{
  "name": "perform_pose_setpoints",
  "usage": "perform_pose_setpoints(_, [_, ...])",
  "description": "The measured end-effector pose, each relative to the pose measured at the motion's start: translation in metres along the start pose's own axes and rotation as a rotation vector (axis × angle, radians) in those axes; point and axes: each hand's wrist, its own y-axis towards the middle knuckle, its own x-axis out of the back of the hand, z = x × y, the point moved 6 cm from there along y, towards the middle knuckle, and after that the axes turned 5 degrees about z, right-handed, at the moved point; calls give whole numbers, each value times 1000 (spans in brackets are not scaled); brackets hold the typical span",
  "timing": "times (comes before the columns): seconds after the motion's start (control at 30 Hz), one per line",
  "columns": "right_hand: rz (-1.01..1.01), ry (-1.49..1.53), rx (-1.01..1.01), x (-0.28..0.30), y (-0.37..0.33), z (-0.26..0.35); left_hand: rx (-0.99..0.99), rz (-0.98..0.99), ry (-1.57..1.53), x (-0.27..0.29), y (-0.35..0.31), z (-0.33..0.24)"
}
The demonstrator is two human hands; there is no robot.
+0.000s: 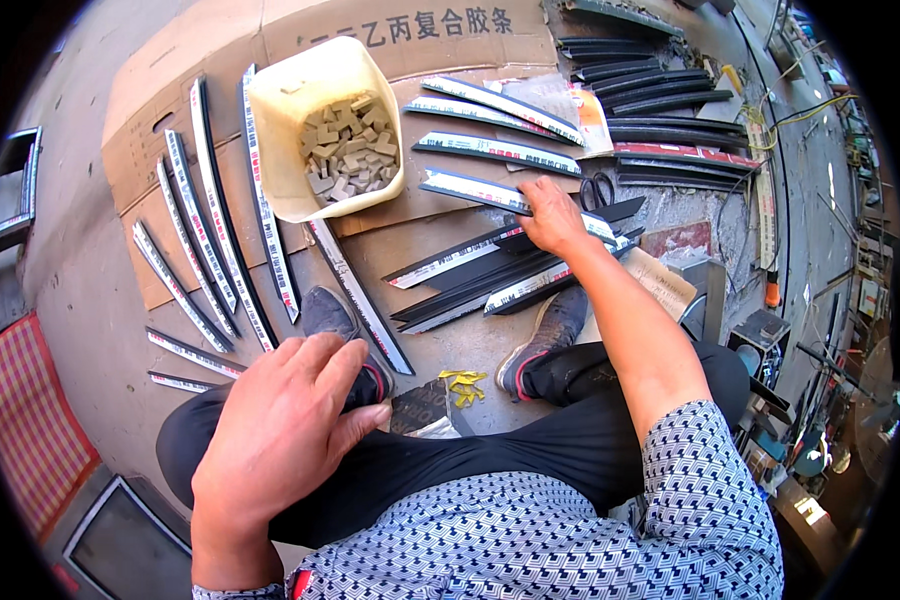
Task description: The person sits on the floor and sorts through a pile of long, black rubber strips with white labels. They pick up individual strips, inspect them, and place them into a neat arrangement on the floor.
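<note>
Our right hand (550, 215) presses down on a long black curved plastic strip with a white label (500, 195), lying on the flattened cardboard (420, 235). Our left hand (280, 430) hovers loose and holds nothing. We judge the strip light, springy and slippery, best pinched mid-length

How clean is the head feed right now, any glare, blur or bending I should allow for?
Head view: hard sunlight, bright glare on the cream bin and cardboard; fisheye bends the black strips near the rim, corners are black; the left hand is close and slightly soft, the right hand on a labelled strip is sharp.
</note>
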Motion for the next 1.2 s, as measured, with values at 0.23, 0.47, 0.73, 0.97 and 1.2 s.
perform_pose_setpoints(0.23, [-26, -13, 79, -22, 39, -1, 8, 23, -3, 0, 15, -1])
perform_pose_setpoints(0.47, [-71, -51, 150, -37, 67, 1, 14, 72, 3, -3, 24, -4])
perform_pose_setpoints(0.73, [-193, -68, 149, -43, 65, 8, 67, 80, 37, -10, 23, -3])
perform_pose_setpoints(0.97, [-559, 73, 67, -14, 24, -25, 68, 42, 69, -8, 16, -9])
perform_pose_setpoints(1.2, [-437, -59, -473, -13, -3, -160, 38, 24, 68, -11, 18, -4])
